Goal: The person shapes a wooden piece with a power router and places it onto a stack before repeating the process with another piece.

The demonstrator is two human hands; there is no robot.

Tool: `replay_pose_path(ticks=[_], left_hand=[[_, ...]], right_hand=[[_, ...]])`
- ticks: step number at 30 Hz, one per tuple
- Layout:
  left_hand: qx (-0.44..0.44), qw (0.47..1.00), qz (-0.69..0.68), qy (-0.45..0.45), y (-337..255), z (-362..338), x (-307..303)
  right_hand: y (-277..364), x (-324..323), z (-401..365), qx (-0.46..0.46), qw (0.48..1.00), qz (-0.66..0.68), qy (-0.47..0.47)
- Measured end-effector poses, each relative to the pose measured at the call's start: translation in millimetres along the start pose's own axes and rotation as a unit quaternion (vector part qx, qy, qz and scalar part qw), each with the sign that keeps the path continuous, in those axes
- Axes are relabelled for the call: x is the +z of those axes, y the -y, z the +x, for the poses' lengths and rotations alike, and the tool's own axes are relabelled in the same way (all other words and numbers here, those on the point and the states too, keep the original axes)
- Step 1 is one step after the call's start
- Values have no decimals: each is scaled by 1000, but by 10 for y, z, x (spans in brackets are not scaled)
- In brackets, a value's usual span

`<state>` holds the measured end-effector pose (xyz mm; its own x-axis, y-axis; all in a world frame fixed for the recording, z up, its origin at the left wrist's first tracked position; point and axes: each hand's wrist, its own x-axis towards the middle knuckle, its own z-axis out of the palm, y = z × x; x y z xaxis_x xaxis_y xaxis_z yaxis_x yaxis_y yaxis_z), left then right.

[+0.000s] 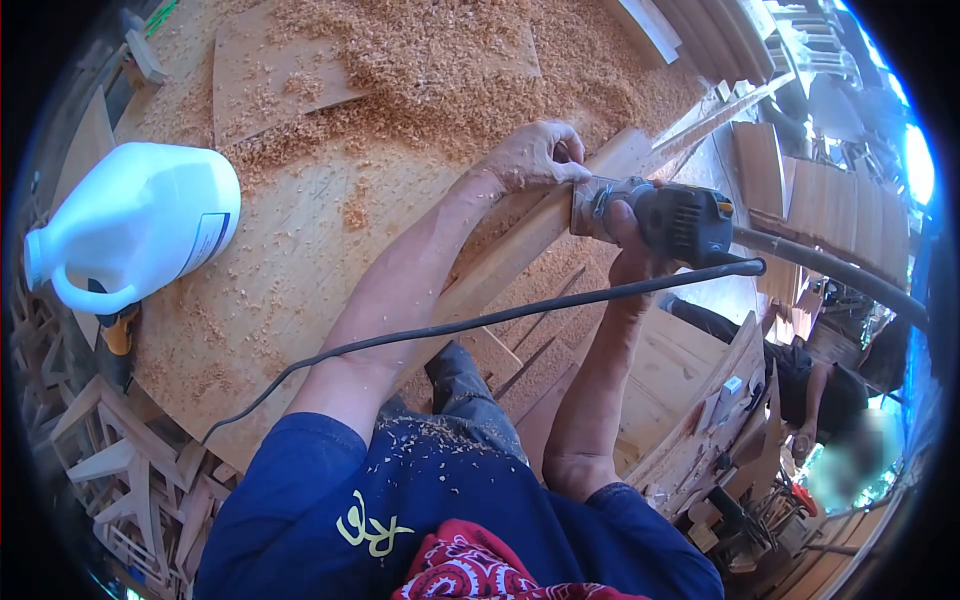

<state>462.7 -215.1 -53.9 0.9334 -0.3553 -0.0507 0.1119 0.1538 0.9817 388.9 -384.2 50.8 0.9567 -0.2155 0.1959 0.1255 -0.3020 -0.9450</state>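
My right hand (637, 240) is wrapped around a corded trim router (685, 222), its body black and its base end metal. The router lies tilted at the edge of a long wooden board (500, 263), with its base plate against the wood. Beside that plate is my left hand (530, 160), its fingers curled and its thumb and fingertips pinched at the plate's corner. The bit is hidden. A black cord (480, 319) loops back from the router's rear end, across my left arm.
Wood shavings (440, 70) cover the worktable (290, 280). A white jug (150, 220) lies at left, beside a yellow-and-black tool (118, 332). Stacked wooden pieces (840, 205) and a thick dark tube (830, 265) are at right. Another person (825, 390) is at far right.
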Motion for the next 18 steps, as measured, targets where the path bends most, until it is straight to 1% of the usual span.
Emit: replay_pose_path(ticks=[3, 6, 9, 12, 14, 18], left_hand=[[2, 1000, 21, -5, -24, 109, 14], [14, 998, 52, -10, -71, 207, 15], [28, 996, 87, -20, -134, 293, 23], [30, 994, 101, -19, -137, 428, 31], [31, 994, 102, -19, -121, 514, 37], [35, 991, 127, -34, -141, 662, 64]], right_hand=[[-47, -19, 99, 14, 999, 40, -1], [-134, -78, 228, -3, 1000, -8, -1], [-144, -53, 328, -17, 999, 39, -8], [-127, -65, 439, -23, 999, 27, 1], [-268, -118, 534, -39, 999, 11, -8], [-322, -176, 690, -66, 998, -2, -2]])
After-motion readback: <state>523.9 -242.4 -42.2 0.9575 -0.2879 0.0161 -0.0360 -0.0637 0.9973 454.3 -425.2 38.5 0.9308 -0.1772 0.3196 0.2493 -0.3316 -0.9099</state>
